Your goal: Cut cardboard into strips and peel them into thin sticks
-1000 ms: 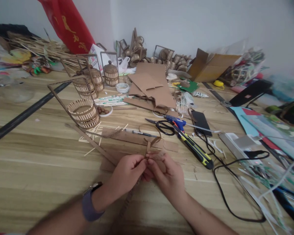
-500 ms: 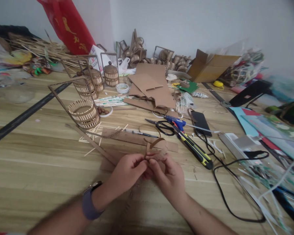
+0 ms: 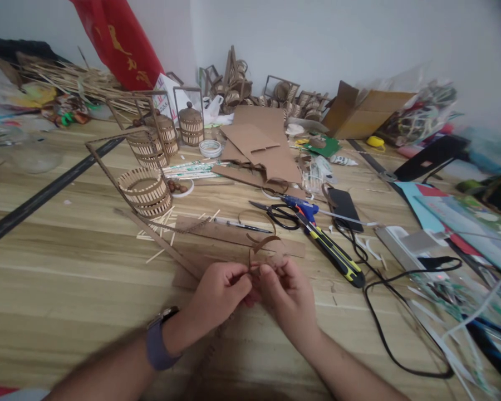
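Low in the middle, my left hand [image 3: 221, 289] and my right hand [image 3: 292, 295] meet fingertip to fingertip. Both are closed in a pinch on a small piece of brown cardboard [image 3: 275, 250] with a rounded edge. A thin curled cardboard strip [image 3: 267, 241] rises above the fingers. How strip and piece join is hidden by my fingers. Just beyond them lies a long flat cardboard strip [image 3: 225, 236] with a pen [image 3: 244, 225] on it. A slat-sided basket with a tall handle [image 3: 146, 195] stands to the left, beside scattered thin sticks [image 3: 156, 227].
Right of my hands lie a yellow-black utility knife [image 3: 334, 253], scissors [image 3: 281, 215], a blue glue gun [image 3: 300, 207] and a phone [image 3: 346, 209]. A black cable [image 3: 376, 328] loops near my right forearm. Cardboard sheets [image 3: 259, 125] and piled small baskets [image 3: 237, 92] sit further back.
My right thumb has shifted slightly on the cardboard piece, and its upper edge has tilted a little. My left hand keeps its pinch. The whole view has shifted slightly.
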Demonstrator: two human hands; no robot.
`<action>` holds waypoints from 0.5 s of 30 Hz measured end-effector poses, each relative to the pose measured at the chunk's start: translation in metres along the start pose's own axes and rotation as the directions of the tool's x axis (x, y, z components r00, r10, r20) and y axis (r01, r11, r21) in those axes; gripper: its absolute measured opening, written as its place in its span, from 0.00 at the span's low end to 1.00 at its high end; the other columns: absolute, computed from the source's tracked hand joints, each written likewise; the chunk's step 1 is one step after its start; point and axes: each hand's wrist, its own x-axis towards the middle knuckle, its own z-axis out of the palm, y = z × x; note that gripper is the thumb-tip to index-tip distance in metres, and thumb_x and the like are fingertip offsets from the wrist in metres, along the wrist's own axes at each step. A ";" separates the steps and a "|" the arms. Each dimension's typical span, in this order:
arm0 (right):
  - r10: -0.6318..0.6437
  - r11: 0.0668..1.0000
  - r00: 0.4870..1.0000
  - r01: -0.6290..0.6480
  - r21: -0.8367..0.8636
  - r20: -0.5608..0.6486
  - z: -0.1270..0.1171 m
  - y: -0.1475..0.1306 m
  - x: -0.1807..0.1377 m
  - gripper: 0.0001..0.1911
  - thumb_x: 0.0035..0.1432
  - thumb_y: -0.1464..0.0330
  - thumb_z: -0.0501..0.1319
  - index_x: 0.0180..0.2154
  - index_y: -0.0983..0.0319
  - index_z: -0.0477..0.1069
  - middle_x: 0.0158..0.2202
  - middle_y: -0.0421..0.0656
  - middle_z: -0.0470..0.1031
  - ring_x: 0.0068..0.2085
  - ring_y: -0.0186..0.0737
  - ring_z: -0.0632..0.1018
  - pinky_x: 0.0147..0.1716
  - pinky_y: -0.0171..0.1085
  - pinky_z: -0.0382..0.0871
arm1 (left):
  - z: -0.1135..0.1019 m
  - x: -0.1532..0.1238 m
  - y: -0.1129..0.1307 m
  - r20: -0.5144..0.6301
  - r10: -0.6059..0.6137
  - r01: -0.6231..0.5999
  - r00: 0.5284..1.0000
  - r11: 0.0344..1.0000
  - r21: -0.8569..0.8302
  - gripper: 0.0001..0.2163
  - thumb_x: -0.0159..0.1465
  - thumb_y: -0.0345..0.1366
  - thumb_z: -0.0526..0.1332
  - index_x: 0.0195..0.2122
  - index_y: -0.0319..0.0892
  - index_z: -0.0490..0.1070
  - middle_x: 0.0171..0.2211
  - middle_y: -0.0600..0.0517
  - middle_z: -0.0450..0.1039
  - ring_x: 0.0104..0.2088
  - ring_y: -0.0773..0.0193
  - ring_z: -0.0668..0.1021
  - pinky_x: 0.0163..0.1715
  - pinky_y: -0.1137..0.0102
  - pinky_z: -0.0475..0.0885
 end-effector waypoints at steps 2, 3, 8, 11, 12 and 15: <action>0.070 0.987 0.997 -0.074 0.142 0.035 0.001 0.001 0.001 0.12 0.64 0.57 0.60 0.32 0.57 0.66 0.26 0.38 0.77 0.24 0.35 0.76 0.23 0.34 0.72 | -0.002 0.000 0.000 0.014 0.017 -0.018 1.000 0.999 0.043 0.12 0.59 0.37 0.53 0.22 0.40 0.70 0.20 0.52 0.73 0.23 0.64 0.74 0.24 0.72 0.67; 0.078 0.981 0.996 -0.084 0.173 0.041 0.001 0.001 0.002 0.12 0.63 0.57 0.61 0.32 0.57 0.66 0.27 0.38 0.77 0.25 0.35 0.76 0.23 0.34 0.72 | -0.003 0.000 0.001 0.024 0.020 -0.022 0.999 0.998 0.052 0.12 0.60 0.37 0.53 0.22 0.40 0.70 0.21 0.52 0.74 0.23 0.64 0.74 0.25 0.72 0.67; -0.039 0.999 0.999 0.039 -0.012 -0.020 -0.003 0.003 0.001 0.10 0.64 0.59 0.60 0.34 0.58 0.70 0.33 0.43 0.81 0.33 0.39 0.81 0.31 0.37 0.76 | -0.003 0.003 0.000 0.053 0.026 -0.024 0.998 0.999 -0.034 0.13 0.64 0.41 0.55 0.29 0.39 0.73 0.25 0.50 0.76 0.28 0.63 0.77 0.30 0.71 0.71; -0.165 0.968 0.986 0.164 -0.190 0.010 -0.006 0.003 0.002 0.06 0.64 0.63 0.60 0.36 0.57 0.72 0.35 0.43 0.82 0.35 0.40 0.82 0.34 0.37 0.77 | -0.001 0.003 -0.001 0.060 0.012 -0.005 0.998 0.993 -0.115 0.14 0.65 0.43 0.56 0.30 0.39 0.73 0.26 0.51 0.75 0.27 0.63 0.78 0.30 0.71 0.72; -0.215 0.944 0.976 0.216 -0.251 0.029 -0.007 0.003 0.002 0.04 0.63 0.64 0.61 0.36 0.57 0.72 0.35 0.42 0.82 0.36 0.40 0.82 0.34 0.37 0.76 | -0.001 0.003 -0.001 0.058 0.010 -0.002 0.998 0.991 -0.134 0.14 0.65 0.43 0.56 0.30 0.39 0.72 0.25 0.51 0.75 0.27 0.63 0.78 0.29 0.71 0.72; -0.335 0.852 0.939 0.339 -0.400 0.081 -0.008 0.003 0.005 0.03 0.61 0.67 0.63 0.33 0.57 0.72 0.35 0.42 0.82 0.35 0.40 0.82 0.33 0.36 0.76 | 0.000 0.002 -0.001 0.042 0.020 -0.014 0.999 0.990 -0.144 0.14 0.64 0.44 0.56 0.28 0.40 0.72 0.24 0.52 0.74 0.27 0.63 0.78 0.28 0.71 0.72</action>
